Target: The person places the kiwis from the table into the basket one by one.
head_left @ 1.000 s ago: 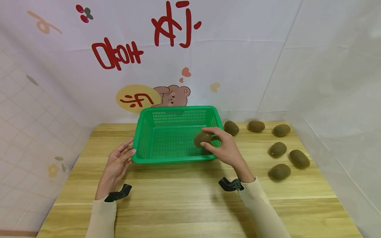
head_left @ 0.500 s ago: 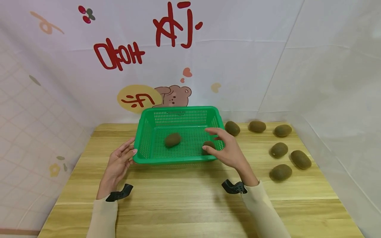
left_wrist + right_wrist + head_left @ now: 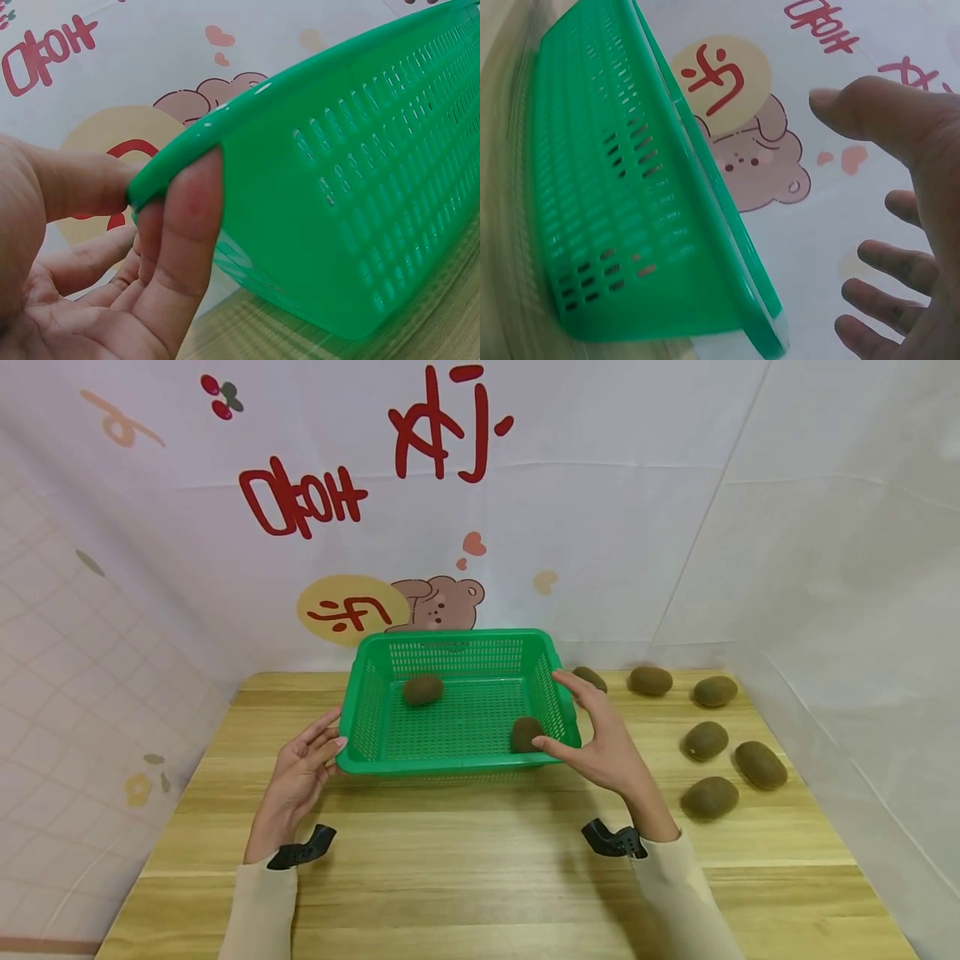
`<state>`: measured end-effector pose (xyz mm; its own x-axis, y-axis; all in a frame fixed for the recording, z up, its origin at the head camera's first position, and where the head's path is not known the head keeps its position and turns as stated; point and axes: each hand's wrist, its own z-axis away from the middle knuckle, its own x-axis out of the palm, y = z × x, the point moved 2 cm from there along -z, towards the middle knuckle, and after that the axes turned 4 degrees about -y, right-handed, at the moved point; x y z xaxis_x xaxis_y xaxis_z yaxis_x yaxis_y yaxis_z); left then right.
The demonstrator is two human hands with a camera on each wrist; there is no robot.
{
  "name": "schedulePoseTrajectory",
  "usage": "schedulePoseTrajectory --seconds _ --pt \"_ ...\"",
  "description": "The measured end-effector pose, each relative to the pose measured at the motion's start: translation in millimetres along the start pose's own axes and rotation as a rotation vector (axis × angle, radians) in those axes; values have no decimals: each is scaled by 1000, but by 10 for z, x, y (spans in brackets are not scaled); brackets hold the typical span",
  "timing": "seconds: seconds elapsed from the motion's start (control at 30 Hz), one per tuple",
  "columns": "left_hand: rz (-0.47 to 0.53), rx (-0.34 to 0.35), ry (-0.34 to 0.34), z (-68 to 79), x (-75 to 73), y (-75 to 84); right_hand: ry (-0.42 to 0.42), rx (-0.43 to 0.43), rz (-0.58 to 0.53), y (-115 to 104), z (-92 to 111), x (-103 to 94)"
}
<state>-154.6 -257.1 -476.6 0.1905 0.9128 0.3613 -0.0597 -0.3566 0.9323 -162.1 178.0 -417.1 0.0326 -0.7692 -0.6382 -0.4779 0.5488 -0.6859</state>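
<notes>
A green plastic basket [image 3: 442, 766] with slotted walls stands at the back of the wooden table. My left hand [image 3: 300, 768] pinches its left front corner; in the left wrist view, thumb and fingers lie on either side of the rim [image 3: 217, 120]. One brown kiwi [image 3: 422, 690] lies inside near the back left, and a second kiwi [image 3: 527, 735] at the front right. Over the basket's right end, my right hand [image 3: 607, 747] is spread with nothing in it, its thumb overlapping the second kiwi. The right wrist view shows that hand [image 3: 900, 225] above the rim, fingers apart.
To the right of the basket, several loose kiwis lie on the table [image 3: 465, 877]: one kiwi [image 3: 590, 679] partly behind my right hand, others such as the kiwi [image 3: 650, 681] along the back and the kiwi [image 3: 709, 798] nearer. A printed cloth [image 3: 600, 527] hangs close behind.
My right hand has let go of a kiwi, which rolled left and back inside the basket. That hand has since drawn right and opened wider. The left hand has kept its place.
</notes>
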Motion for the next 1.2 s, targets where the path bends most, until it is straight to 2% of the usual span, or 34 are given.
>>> schedulePoseTrajectory --seconds 0.2,0.4,1.2 --pt "7 7 -2 6 1 -13 28 -4 28 67 61 -102" --pt "0 0 2 5 12 -6 47 30 60 138 145 -189" --pt "7 -3 1 5 -5 -16 103 221 153 672 569 -517"
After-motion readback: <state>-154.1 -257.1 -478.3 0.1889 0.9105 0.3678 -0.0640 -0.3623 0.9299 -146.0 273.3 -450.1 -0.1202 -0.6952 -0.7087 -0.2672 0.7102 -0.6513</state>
